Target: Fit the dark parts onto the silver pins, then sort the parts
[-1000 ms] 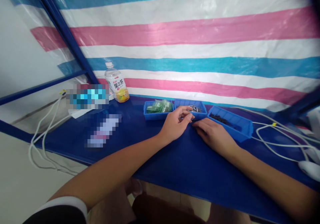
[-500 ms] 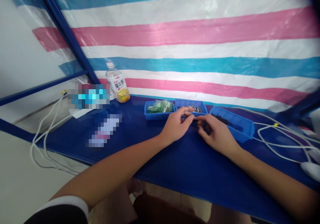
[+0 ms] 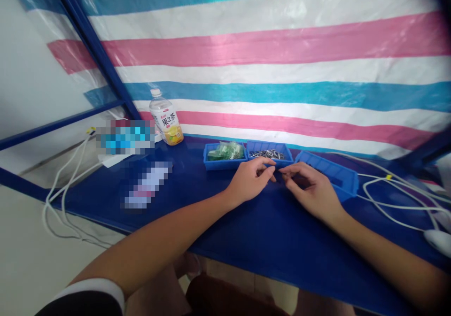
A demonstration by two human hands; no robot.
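My left hand (image 3: 252,177) is in front of the bins, thumb and fingers pinched together on something too small to make out. Close by on its right, my right hand (image 3: 310,187) has thumb and forefinger closed in a pinch, and what sits between them is likewise too small to name. The fingertips of both hands nearly meet. Just beyond them stands a blue bin of thin silvery metal pieces (image 3: 268,154). Left of it, another blue bin holds green pieces in clear plastic (image 3: 227,150). Behind my right hand a third blue bin (image 3: 338,173), partly hidden, contains dark parts.
A drink bottle (image 3: 167,119) stands at the back left, near blurred-out items on the blue table (image 3: 246,241). White cables (image 3: 391,198) loop at the right, and more hang at the left edge. A striped plastic sheet (image 3: 264,48) closes off the back.
My hands have moved slightly apart, the right one a little right and downward. Left fingers have come lower, so more of the metal pieces' bin shows.
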